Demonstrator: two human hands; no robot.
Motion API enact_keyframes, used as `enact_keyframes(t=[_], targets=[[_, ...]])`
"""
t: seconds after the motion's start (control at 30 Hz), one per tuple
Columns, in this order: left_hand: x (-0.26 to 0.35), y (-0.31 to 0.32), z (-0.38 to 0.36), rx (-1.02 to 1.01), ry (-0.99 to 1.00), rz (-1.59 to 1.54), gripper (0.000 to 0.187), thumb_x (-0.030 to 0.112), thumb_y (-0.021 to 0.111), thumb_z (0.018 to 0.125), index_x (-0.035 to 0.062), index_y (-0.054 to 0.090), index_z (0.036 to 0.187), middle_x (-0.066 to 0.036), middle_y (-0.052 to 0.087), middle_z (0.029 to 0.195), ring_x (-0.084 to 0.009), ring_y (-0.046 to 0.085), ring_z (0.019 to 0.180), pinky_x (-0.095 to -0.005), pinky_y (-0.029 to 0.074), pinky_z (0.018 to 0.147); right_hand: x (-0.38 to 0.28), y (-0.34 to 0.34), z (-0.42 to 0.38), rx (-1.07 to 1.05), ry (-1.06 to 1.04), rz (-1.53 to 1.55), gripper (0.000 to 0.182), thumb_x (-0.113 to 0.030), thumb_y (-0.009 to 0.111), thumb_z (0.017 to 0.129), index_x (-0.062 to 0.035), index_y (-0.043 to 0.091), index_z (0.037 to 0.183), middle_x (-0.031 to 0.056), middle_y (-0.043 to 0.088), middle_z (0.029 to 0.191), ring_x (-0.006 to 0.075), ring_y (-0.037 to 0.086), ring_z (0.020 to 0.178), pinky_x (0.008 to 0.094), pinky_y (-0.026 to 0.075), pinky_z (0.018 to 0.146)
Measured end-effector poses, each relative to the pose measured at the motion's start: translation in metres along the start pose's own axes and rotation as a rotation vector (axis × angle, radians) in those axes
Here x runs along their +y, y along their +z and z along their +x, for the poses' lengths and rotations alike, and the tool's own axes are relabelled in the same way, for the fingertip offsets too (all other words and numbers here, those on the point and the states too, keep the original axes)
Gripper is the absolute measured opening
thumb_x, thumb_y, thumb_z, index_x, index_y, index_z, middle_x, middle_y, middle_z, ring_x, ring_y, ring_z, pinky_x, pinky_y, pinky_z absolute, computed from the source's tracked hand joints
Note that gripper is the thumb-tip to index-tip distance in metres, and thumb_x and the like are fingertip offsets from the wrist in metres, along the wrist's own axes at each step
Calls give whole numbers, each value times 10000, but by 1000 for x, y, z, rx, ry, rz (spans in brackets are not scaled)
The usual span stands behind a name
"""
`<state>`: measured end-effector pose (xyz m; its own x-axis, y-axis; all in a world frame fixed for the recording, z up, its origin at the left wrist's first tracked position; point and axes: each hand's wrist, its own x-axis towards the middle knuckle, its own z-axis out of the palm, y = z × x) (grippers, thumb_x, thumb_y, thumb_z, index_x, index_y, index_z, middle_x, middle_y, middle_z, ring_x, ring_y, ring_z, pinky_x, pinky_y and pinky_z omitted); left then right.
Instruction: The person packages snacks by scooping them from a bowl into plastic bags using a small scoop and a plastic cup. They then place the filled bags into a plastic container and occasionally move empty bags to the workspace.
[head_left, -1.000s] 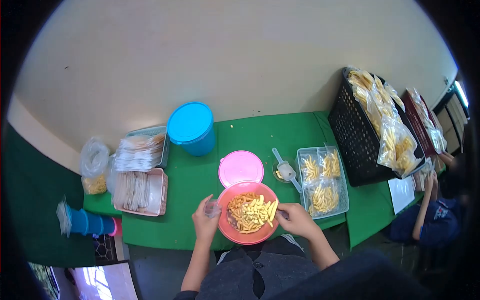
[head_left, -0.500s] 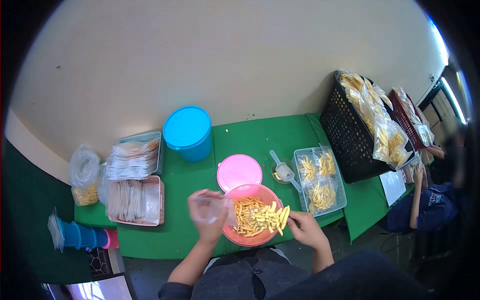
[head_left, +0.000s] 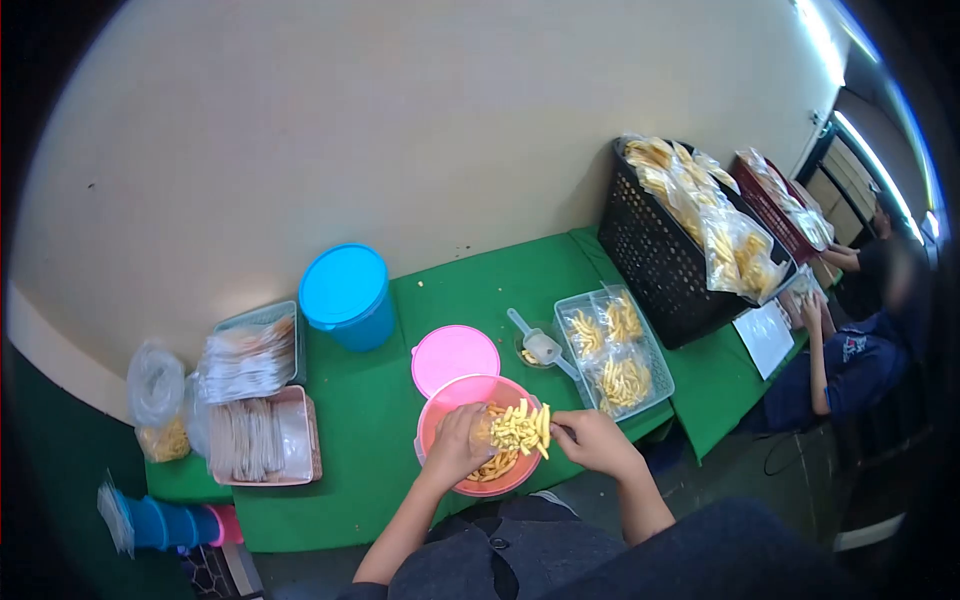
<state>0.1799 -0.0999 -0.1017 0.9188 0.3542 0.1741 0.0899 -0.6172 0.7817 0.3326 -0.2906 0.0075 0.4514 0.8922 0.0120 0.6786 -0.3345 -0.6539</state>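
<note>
In front of me is a pink bowl (head_left: 432, 420) holding orange-brown snack sticks (head_left: 492, 468). My right hand (head_left: 598, 442) pinches the right edge of what looks like a clear plastic bag of pale yellow snack sticks (head_left: 522, 428), held over the bowl. My left hand (head_left: 455, 448) is closed around a clear plastic thing (head_left: 482, 430) at the left side of that bag, with orange sticks showing through it. Its exact kind is hard to make out. Behind the bowl lies a round pink lid (head_left: 456, 360).
A scoop (head_left: 543, 347) rests on a small bowl beside a tray (head_left: 655, 390) of filled packets. A black basket (head_left: 655, 240) of packets stands at the right, near other people (head_left: 850, 350). Left are a blue tub (head_left: 347, 300), a pink tray (head_left: 300, 465) and stacked bags (head_left: 245, 360).
My left hand has moved in over the bowl, bringing the clear plastic thing against the bag of yellow sticks. My right hand keeps its pinch. The view has shifted slightly.
</note>
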Motion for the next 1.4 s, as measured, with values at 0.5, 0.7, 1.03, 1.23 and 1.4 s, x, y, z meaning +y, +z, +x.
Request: enact_keyframes(t=[0.5,0.7,1.03,1.23,1.4], targets=[[-1,6,-1,-26,32,202,897,185,829,600,74,365,1359,-137,482,1292,-334,453,1223,-473,308,1056,12,51,17,244,-31,888,173,-68,649,893,47,656,1023,68,640,910,119,622,807,251,517,699],[0,4,0,14,6,176,887,169,819,578,62,393,1347,-164,504,1251,-348,472,1188,-459,340,1032,17,54,16,264,38,812,148,-67,604,924,44,657,1007,95,649,943,126,634,777,256,527,686],[2,0,2,-17,-23,153,812,128,776,606,83,427,1338,-160,584,1143,-352,545,1099,-462,377,992,0,79,21,420,144,690,125,-71,609,919,49,645,927,86,664,825,114,653,683,241,529,595],[0,2,1,-16,-18,163,821,142,784,623,117,432,1365,-152,637,1056,-337,596,1034,-450,407,952,-28,85,18,412,61,400,100,-51,618,896,42,654,891,111,681,763,147,674,671,272,531,603],[-5,-3,4,22,-48,98,851,171,798,638,114,410,1393,-151,639,1059,-343,611,994,-448,443,908,-25,69,32,429,67,360,92,-44,632,882,44,655,897,129,689,775,160,679,672,278,524,601]])
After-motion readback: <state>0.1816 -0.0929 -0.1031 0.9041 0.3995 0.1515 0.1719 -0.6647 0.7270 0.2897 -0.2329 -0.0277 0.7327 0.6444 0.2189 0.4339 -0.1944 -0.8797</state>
